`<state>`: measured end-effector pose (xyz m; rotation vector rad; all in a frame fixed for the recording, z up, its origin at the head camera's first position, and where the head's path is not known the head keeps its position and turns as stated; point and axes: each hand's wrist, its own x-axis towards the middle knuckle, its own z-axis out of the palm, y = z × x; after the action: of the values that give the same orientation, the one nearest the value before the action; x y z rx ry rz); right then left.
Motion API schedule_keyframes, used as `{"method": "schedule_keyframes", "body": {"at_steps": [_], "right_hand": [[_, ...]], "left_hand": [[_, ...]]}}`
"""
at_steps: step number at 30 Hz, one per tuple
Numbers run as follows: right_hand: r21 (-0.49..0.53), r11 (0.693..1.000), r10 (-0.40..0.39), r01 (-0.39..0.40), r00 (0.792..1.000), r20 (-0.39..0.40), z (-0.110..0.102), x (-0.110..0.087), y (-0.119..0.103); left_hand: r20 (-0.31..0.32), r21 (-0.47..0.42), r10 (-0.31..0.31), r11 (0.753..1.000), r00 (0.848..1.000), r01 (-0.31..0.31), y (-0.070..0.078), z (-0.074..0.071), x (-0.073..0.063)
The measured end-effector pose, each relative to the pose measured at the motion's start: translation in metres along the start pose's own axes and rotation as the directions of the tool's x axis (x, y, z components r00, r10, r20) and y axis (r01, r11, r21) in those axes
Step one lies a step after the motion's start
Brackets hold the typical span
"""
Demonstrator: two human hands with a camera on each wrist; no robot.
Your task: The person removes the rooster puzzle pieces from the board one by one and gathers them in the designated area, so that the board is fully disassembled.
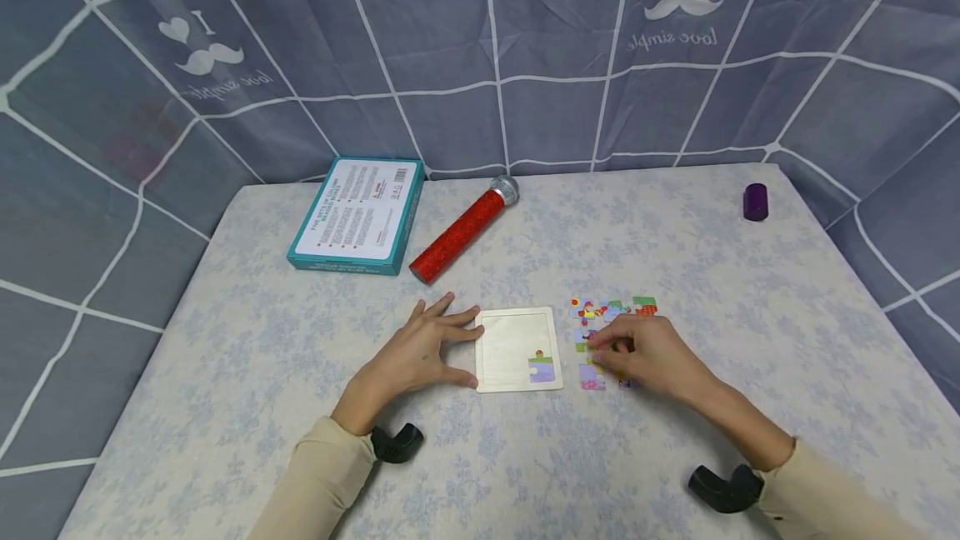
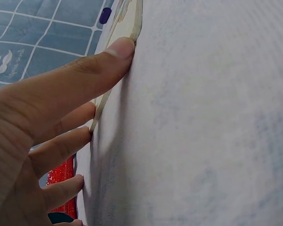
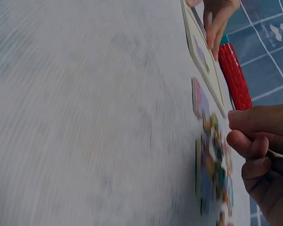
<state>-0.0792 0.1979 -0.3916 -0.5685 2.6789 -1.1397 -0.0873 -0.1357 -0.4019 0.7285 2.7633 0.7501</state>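
A square wooden puzzle tray (image 1: 517, 387) lies mid-table, with one joined patch of purple and green puzzle pieces (image 1: 542, 367) in its lower right corner. My left hand (image 1: 420, 350) spreads its fingers along the tray's left side, and the thumb (image 2: 119, 49) touches its edge. Several loose puzzle pieces (image 1: 592, 377) lie to the right of the tray. Over them is my right hand (image 1: 651, 357), with thumb and index finger close together and the other fingers curled. Whether a piece sits between those fingertips is hidden; in the right wrist view none shows there.
Behind the tray lies a red glittery microphone (image 1: 461, 236), beside a flat teal and white box (image 1: 356, 215). A purple cylinder (image 1: 755, 202) stands at the far right. Grey checked curtain (image 1: 555, 123) encloses the table's back and sides.
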Motion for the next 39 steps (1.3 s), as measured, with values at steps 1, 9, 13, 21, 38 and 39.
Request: {"method": "schedule_keyframes", "body": {"at_steps": [1, 9, 13, 21, 38, 39], "right_hand": [[0.004, 1.000, -0.014, 0.014, 1.000, 0.008, 0.003, 0.002, -0.002], [0.034, 0.992, -0.122, 0.120, 0.989, 0.087, 0.028, 0.021, -0.022], [0.045, 0.989, -0.147, 0.143, 0.983, 0.109, 0.035, 0.027, -0.028], [-0.011, 0.987, -0.155, 0.157, 0.982, 0.107, 0.038, 0.028, -0.031], [0.189, 0.981, -0.058, 0.034, 0.991, 0.125, 0.035, 0.027, -0.028], [0.208, 0.978, -0.045, 0.017, 0.990, 0.130, 0.034, 0.027, -0.028]], "left_hand": [[-0.001, 0.001, 0.001, 1.000, 1.000, -0.001, 0.000, 0.000, 0.000], [-0.001, 0.005, -0.004, 1.000, 1.000, 0.004, 0.000, 0.001, 0.000], [0.001, 0.002, -0.010, 1.000, 1.000, 0.010, 0.000, 0.001, -0.002], [-0.004, 0.001, -0.003, 1.000, 1.000, 0.003, 0.001, 0.000, 0.000], [0.003, 0.006, -0.018, 1.000, 1.000, 0.018, 0.003, -0.001, 0.001], [0.004, 0.006, -0.018, 1.000, 1.000, 0.018, 0.003, 0.000, 0.001]]}}
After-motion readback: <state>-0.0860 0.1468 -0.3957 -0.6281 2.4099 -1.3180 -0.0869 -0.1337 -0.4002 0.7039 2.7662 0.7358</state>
